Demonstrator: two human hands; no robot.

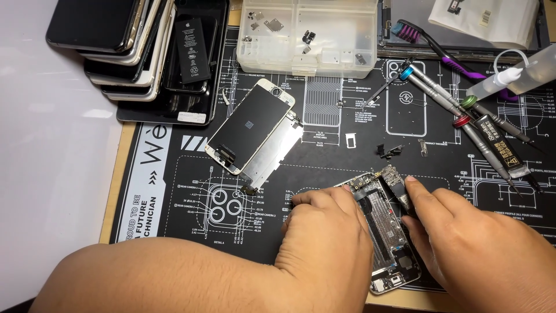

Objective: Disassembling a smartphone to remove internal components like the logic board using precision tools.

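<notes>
An opened phone body [387, 232] with bare internals lies on the black repair mat [324, 156] near the front edge. My left hand [324, 232] rests on its left side, fingers curled over the frame. My right hand [463, 232] grips its right edge, with thumb and forefinger pinching a small circuit board [397, 182] at the phone's top. A detached screen [250, 124] with a white bezel lies face up on a metal back plate [275, 153], further up the mat.
A stack of phones [116, 40] and a loose battery [191, 49] sit at the back left. A clear parts box [307, 37] stands at the back. Several screwdrivers [469, 116], a toothbrush [434, 49] and a squeeze bottle [515, 75] lie at the right.
</notes>
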